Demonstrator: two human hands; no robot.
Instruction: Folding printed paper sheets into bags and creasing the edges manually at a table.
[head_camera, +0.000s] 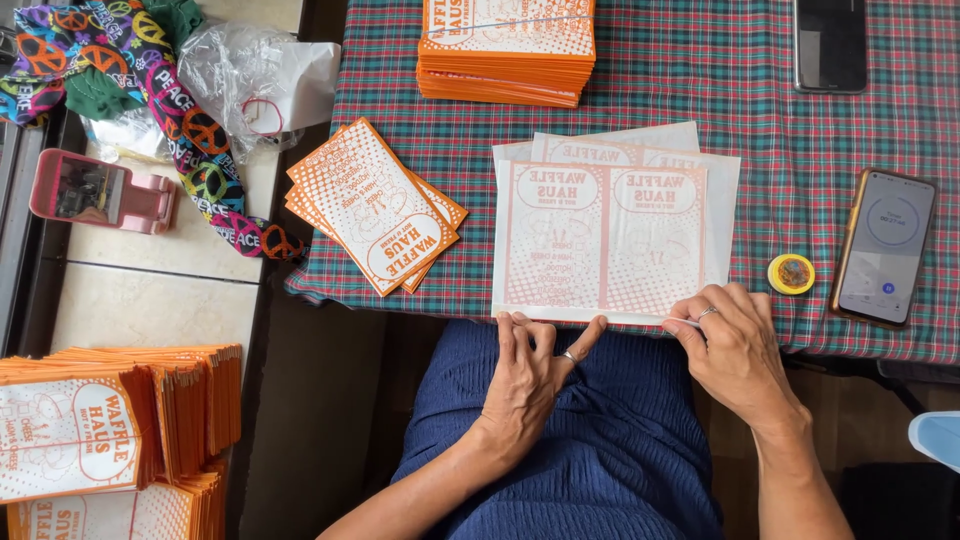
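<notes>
1. Left hand: lower centre of the frame, above a dark blue ribbed garment. Fingers spread and open; the fingertips rest on the near edge of the paper sheets. Nothing is gripped.
2. Right hand: lower right of centre. Fingers curled; thumb and forefinger pinch the near right corner of the sheet stack. A ring shows on one finger.
3. Paper sheets: centre of the frame, lying flat on the plaid tablecloth, near edge at the table edge. The material is thin and translucent white with orange print. The top sheet carries two printed panels side by side; its long axis runs left to right, and the print is turned away from the person. More sheets lie beneath it, offset toward the upper right.
4. Small round yellow tin: just right of the sheets, near the right hand.
5. Phone with lit screen: right edge, beside the tin.
6. Fanned orange paper bags: left of the sheets, tilted diagonally and overhanging the table edge.
7. Tall orange bag stack: top centre.
8. Dark phone: upper right.
9. Off the table: bag bundles at lower left; pink device, patterned strap and clear plastic bag at upper left.
</notes>
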